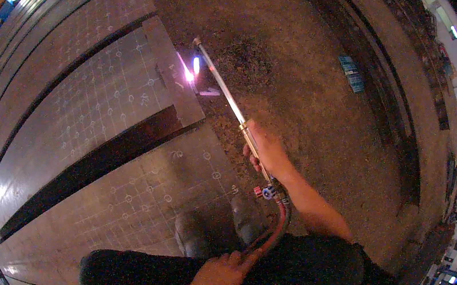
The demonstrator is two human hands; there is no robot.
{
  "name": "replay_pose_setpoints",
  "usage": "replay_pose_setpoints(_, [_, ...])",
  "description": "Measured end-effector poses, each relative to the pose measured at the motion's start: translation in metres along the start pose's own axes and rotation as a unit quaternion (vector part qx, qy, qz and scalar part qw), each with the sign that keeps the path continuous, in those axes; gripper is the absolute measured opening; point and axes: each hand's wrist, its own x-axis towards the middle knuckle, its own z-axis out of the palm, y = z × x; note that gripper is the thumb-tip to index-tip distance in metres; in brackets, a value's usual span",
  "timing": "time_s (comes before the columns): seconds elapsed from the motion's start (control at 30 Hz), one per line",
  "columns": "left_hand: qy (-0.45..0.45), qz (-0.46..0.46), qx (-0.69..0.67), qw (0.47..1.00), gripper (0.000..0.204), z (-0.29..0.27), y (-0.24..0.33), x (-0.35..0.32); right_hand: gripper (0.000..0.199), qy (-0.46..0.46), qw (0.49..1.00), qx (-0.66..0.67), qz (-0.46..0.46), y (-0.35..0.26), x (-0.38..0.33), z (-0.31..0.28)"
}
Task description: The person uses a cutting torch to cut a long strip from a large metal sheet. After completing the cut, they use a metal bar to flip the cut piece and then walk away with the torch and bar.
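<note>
My right hand is wrapped round the handle of a long gas torch, a bright metal tube with a brass-coloured sleeve. A red knob and a blue knob sit at its rear end. From the bent tip a bluish-white flame points at the edge of a steel plate strip, where a spot glows pinkish white. Twin hoses curve back from the torch toward my lap. There my left hand is closed on them, its fingers partly hidden.
Large steel plates with chalk grid lines and circles lie at left, split by a dark gap. Brown, dirty floor spreads to the right, with a blue-green flat piece on it. Dark long beams run along the far right.
</note>
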Motion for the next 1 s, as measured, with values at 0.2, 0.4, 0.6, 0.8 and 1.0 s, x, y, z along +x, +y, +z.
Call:
replay_pose_setpoints(0.2, [0.007,-0.001,0.031,0.999,0.061,0.006,-0.002,0.000,0.048,0.000,0.996,-0.080,-0.027,0.026,0.007,0.019])
replay_pose_setpoints(0.4, [0.032,0.013,0.052,0.998,0.060,0.014,-0.007,0.001,0.050,-0.002,0.992,-0.107,-0.059,0.036,0.011,0.021])
replay_pose_setpoints(0.6, [0.041,0.006,0.042,0.998,0.061,0.011,-0.008,0.000,0.051,-0.010,0.994,-0.097,-0.046,0.022,0.004,0.022])
replay_pose_setpoints(0.8, [0.022,0.000,0.028,0.999,0.061,-0.002,-0.003,0.001,0.054,-0.026,0.994,-0.101,-0.012,0.025,0.012,0.018])
replay_pose_setpoints(1.0, [0.017,-0.003,0.042,0.999,0.064,0.004,-0.005,0.002,0.062,0.002,0.991,-0.131,-0.033,0.021,0.011,0.022])
